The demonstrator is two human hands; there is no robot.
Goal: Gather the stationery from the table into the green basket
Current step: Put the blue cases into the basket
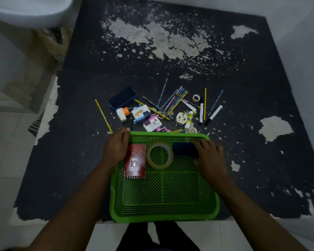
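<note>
Green basket [164,212] — hands [116,147] [209,158] hold it, duster [184,149] (notebook [135,161] inside).

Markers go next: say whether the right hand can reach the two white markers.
Probably yes, once the right hand releases the dark blue box; the white markers lie uncovered beyond the basket.

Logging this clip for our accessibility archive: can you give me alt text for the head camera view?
A person's left hand grips the far left corner of a green basket while the right hand holds a dark blue block inside it, beside a tape roll and a red notebook. Pencils, markers and plugs lie scattered on the dark table beyond.
</note>
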